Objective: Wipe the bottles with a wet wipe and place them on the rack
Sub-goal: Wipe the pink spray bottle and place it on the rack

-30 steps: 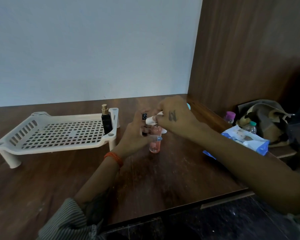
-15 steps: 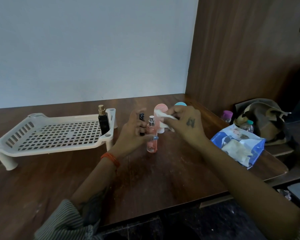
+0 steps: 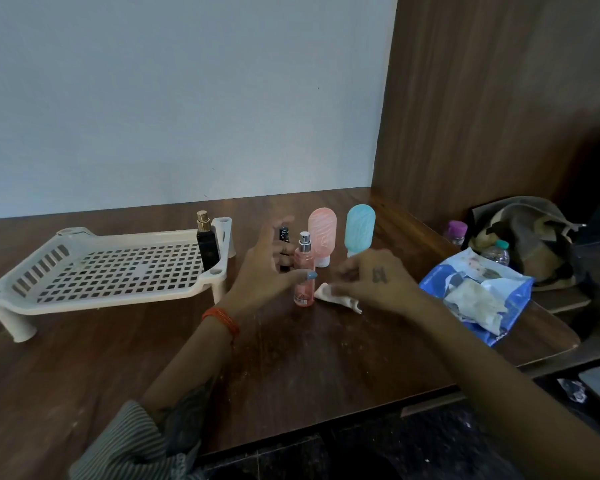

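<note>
Tabletop: dark wood, scuffed, carries everything noted here. Landmark taken: the pink spray bottle, upright near the middle.

Rack: cream plastic, perforated, on short legs, well to the left of the pink spray bottle. One black bottle with gold cap stands upright at its right edge.

Wipes pack: blue, opened, well to the right of the pink spray bottle, white wipe showing.

Behind the pink spray bottle: pink tube bottle just behind and right, cap down; blue tube bottle further right, also cap down; small black bottle just behind and left, partly hidden by fingers.

Left hand: fingers spread and open, thumb tip at the front of the pink spray bottle; no closed grip.

Right hand: just right of the pink spray bottle, fingers curled on a crumpled wet wipe lying on the tabletop, beside the bottle's base. Hand blurred.
</note>
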Demonstrator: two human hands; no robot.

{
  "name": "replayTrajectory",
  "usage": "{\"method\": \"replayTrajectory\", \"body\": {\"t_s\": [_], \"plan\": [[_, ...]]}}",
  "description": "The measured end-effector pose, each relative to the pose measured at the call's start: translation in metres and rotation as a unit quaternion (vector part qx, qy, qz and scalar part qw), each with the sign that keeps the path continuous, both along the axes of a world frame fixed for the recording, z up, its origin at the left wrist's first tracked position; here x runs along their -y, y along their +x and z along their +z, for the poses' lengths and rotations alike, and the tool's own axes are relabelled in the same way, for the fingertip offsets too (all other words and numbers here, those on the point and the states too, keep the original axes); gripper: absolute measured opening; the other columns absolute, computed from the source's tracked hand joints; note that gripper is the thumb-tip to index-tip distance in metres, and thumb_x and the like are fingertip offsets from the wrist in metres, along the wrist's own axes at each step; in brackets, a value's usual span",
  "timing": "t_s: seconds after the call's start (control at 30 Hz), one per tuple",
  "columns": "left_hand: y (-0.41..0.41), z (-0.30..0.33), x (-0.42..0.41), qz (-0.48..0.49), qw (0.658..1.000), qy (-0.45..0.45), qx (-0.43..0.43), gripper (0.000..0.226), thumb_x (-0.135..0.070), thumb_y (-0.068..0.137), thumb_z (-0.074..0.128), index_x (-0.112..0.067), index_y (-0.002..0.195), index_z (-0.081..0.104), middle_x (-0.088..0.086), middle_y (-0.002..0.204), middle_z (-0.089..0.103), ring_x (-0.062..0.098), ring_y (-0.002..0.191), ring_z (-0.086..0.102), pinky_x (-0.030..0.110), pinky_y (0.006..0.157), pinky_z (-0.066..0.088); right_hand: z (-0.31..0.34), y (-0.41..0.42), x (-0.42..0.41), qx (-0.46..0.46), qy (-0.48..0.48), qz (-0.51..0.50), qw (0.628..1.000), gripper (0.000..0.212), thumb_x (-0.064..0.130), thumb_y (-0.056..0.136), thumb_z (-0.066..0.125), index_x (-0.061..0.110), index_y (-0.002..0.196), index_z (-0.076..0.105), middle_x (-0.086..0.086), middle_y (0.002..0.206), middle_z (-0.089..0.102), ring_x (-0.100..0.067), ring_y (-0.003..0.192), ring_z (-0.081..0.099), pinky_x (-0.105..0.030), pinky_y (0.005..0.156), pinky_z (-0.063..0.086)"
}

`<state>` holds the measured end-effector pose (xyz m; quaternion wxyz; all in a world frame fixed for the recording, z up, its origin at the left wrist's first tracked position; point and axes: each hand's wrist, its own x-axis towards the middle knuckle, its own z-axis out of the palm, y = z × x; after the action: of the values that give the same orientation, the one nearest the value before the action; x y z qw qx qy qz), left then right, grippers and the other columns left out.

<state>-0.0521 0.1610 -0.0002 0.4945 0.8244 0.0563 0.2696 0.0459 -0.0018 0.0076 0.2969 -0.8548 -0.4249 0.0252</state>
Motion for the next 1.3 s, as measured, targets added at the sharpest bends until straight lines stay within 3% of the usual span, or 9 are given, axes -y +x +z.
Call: {"method": "replayTrajectory", "body": {"t_s": [0.07, 0.13, 0.23, 0.33, 0.53, 0.63, 0.8, 0.97, 1.3], "plan": [[-0.001, 0.0, -0.002, -0.015, 1.0, -0.012, -0.003, 0.086, -0.004, 0.066, 0.081, -0.025, 0.134, 0.033, 0.004, 0.1, 0.065, 0.01, 0.086, 0.067, 0.027, 0.081, 0.055, 0.015, 0.004, -0.001, 0.004, 0.131, 0.008, 0.991, 0.02, 0.024, 0.08, 0.069, 0.01, 0.095, 0.071, -0.008, 0.089, 0.071, -0.013, 0.077, 0.064, -0.024, 0.076, 0.053], [-0.001, 0.0, -0.003, -0.03, 0.999, -0.017, -0.003, 0.085, -0.001, 0.067, 0.08, -0.023, 0.135, 0.033, 0.005, 0.102, 0.065, 0.017, 0.09, 0.067, 0.034, 0.083, 0.055, 0.033, 0.003, -0.006, 0.067, 0.161, 0.049, 0.984, 0.025, 0.011, 0.081, 0.066, 0.012, 0.107, 0.068, -0.004, 0.094, 0.07, -0.003, 0.076, 0.061, -0.007, 0.073, 0.048], [-0.004, 0.003, -0.002, -0.053, 0.998, -0.026, -0.002, 0.084, 0.004, 0.069, 0.076, -0.023, 0.135, 0.032, 0.004, 0.103, 0.065, 0.02, 0.09, 0.068, 0.036, 0.081, 0.056, 0.053, 0.002, -0.018, 0.056, 0.105, 0.146, 0.982, 0.032, 0.009, 0.081, 0.067, 0.016, 0.112, 0.067, 0.006, 0.092, 0.065, 0.001, 0.076, 0.06, -0.007, 0.068, 0.049], [-0.008, 0.009, -0.001, -0.08, 0.995, -0.053, -0.017, 0.085, 0.009, 0.07, 0.073, -0.021, 0.137, 0.029, 0.01, 0.101, 0.068, 0.022, 0.09, 0.07, 0.036, 0.079, 0.057, 0.061, 0.009, -0.028, 0.074, 0.035, 0.177, 0.981, 0.02, 0.014, 0.08, 0.067, 0.007, 0.098, 0.071, -0.002, 0.084, 0.072, -0.014, 0.073, 0.066, -0.033, 0.072, 0.055], [-0.038, 0.039, -0.004, -0.096, 0.994, -0.045, -0.015, 0.072, 0.008, 0.073, 0.069, -0.023, 0.13, 0.038, -0.001, 0.097, 0.073, 0.014, 0.091, 0.07, 0.022, 0.075, 0.055, 0.093, -0.002, -0.032, 0.031, 0.053, 0.236, 0.97, 0.016, 0.015, 0.077, 0.072, 0.015, 0.093, 0.073, 0.005, 0.082, 0.072, -0.001, 0.075, 0.066, -0.016, 0.069, 0.05], [-0.068, 0.065, -0.022, -0.059, 0.996, -0.041, 0.047, 0.057, -0.008, 0.072, 0.065, -0.015, 0.126, 0.047, -0.001, 0.106, 0.072, 0.017, 0.097, 0.068, 0.027, 0.078, 0.057, 0.112, -0.015, -0.044, 0.02, 0.105, 0.254, 0.961, 0.016, 0.016, 0.076, 0.075, 0.011, 0.09, 0.073, 0.0, 0.084, 0.073, -0.008, 0.079, 0.068, -0.028, 0.081, 0.051], [-0.102, 0.091, -0.067, 0.069, 0.984, -0.036, 0.158, 0.035, -0.026, 0.081, 0.058, -0.018, 0.115, 0.058, 0.008, 0.112, 0.067, 0.023, 0.099, 0.067, 0.034, 0.084, 0.057, 0.137, -0.037, -0.087, 0.013, 0.19, 0.256, 0.948, 0.015, 0.016, 0.076, 0.074, 0.008, 0.089, 0.071, -0.009, 0.083, 0.072, -0.011, 0.071, 0.066, -0.025, 0.068, 0.055], [-0.098, 0.072, -0.111, 0.156, 0.972, -0.072, 0.158, 0.019, -0.018, 0.093, 0.052, -0.016, 0.111, 0.06, 0.003, 0.107, 0.067, 0.023, 0.099, 0.067, 0.04, 0.087, 0.055, 0.145, -0.053, -0.139, 0.05, 0.211, 0.24, 0.946, 0.013, 0.022, 0.075, 0.075, 0.013, 0.084, 0.072, 0.003, 0.076, 0.07, -0.006, 0.071, 0.064, -0.019, 0.066, 0.051], [-0.094, 0.038, -0.142, 0.211, 0.958, -0.136, 0.141, 0.021, -0.02, 0.092, 0.055, -0.011, 0.111, 0.059, 0.013, 0.109, 0.066, 0.027, 0.1, 0.065, 0.042, 0.087, 0.053, 0.12, -0.056, -0.204, 0.097, 0.135, 0.238, 0.957, 0.017, 0.026, 0.074, 0.075, 0.01, 0.08, 0.073, -0.004, 0.076, 0.071, -0.019, 0.074, 0.065, -0.036, 0.072, 0.052]]}}
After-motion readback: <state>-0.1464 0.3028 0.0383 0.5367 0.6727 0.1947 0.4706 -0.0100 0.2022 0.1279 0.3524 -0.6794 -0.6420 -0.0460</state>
